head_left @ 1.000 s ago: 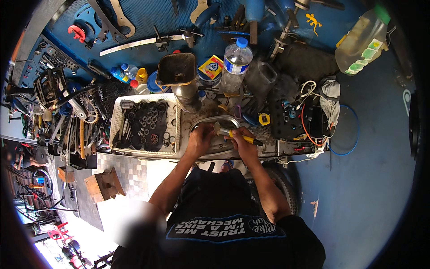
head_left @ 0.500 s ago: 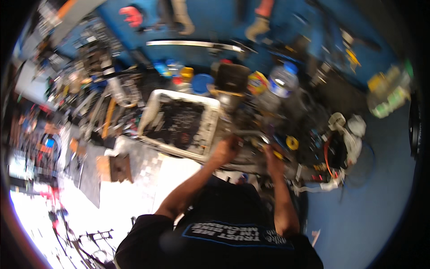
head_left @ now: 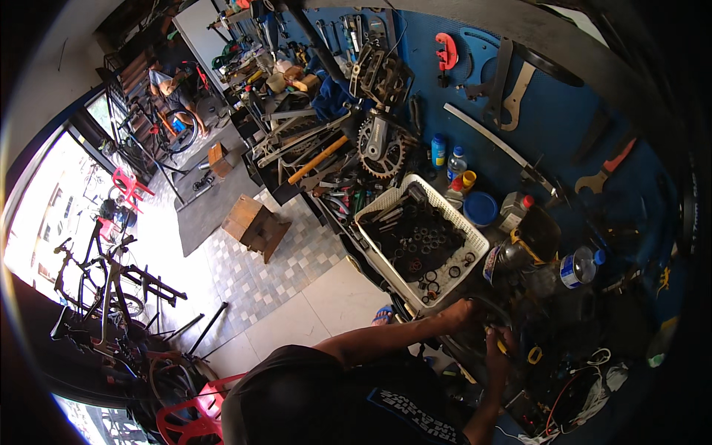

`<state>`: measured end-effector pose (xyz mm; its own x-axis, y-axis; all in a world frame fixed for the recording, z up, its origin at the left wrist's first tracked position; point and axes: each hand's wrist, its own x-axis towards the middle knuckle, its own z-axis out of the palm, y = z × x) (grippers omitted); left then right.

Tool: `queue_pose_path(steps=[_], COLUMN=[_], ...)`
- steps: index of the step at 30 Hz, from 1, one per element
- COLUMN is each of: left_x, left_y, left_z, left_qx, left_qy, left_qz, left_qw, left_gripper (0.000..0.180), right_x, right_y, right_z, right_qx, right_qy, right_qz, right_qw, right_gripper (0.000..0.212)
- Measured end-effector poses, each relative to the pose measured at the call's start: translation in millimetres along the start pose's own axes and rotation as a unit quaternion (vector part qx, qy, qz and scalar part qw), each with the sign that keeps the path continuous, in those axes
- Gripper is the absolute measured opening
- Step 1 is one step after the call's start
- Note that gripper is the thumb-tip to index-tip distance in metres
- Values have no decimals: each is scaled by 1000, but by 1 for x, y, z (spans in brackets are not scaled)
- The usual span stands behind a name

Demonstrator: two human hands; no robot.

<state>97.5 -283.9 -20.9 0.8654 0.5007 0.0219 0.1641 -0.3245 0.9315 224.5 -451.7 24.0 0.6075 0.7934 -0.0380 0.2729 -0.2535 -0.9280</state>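
Note:
Over the dark, cluttered bench, my left hand (head_left: 458,314) is closed at one end of a dark, curved, tube-like piece (head_left: 495,305). My right hand (head_left: 497,347) is close beside it, fingers bent inward around something small and partly hidden. A yellow strip (head_left: 503,346) shows against the right hand's fingers; whether it belongs to a held tool I cannot tell. Just beyond my left hand is a white plastic basket (head_left: 371,251) with rings and small metal parts on a dark bed. A yellow ring-shaped item (head_left: 534,355) lies to the right of my right hand.
Bottles, a blue-lidded tub (head_left: 480,209) and a cut-open dark container (head_left: 539,233) line the back. A crankset (head_left: 380,148) and tools crowd the bench's far left. A wooden box (head_left: 251,222), a red chair (head_left: 194,408) and bicycle frames stand on the floor. Another person (head_left: 172,87) is far off.
My view has swung left, so the bench and my hands now appear further right and lower. Both hands remain close together over the bench. The picture is sharper.

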Motion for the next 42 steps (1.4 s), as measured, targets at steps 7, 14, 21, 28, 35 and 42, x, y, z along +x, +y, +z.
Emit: queue_pose_path(steps=[7, 14, 21, 28, 35, 42], left_x=[-2, 0, 2, 4, 2, 1], left_y=[5, -2, 2, -18, -19, -20], left_z=[0, 6, -1, 19, 23, 21], left_qx=[31, 24, -91, -5, 27, 56], left_qy=[-8, 21, -5, 44, 42, 17], left_qz=[-37, -6, -29, -3, 11, 118], left_qw=[999, 999, 995, 999, 999, 991], left_gripper=[37, 37, 36, 33, 30, 19], right_x=[1, -1, -11, -10, -11, -13], right_y=[9, 13, 28, -32, -12, -6], right_z=[0, -15, -30, -26, -22, -33], right_qx=[-14, -44, -230, -83, 25, -85], right_qy=[-14, -2, 89, 30, 10, 56], right_qz=[-32, 18, -184, 38, 36, 50], right_qw=[999, 999, 951, 995, 999, 994], right_gripper=[17, 17, 16, 20, 21, 26])
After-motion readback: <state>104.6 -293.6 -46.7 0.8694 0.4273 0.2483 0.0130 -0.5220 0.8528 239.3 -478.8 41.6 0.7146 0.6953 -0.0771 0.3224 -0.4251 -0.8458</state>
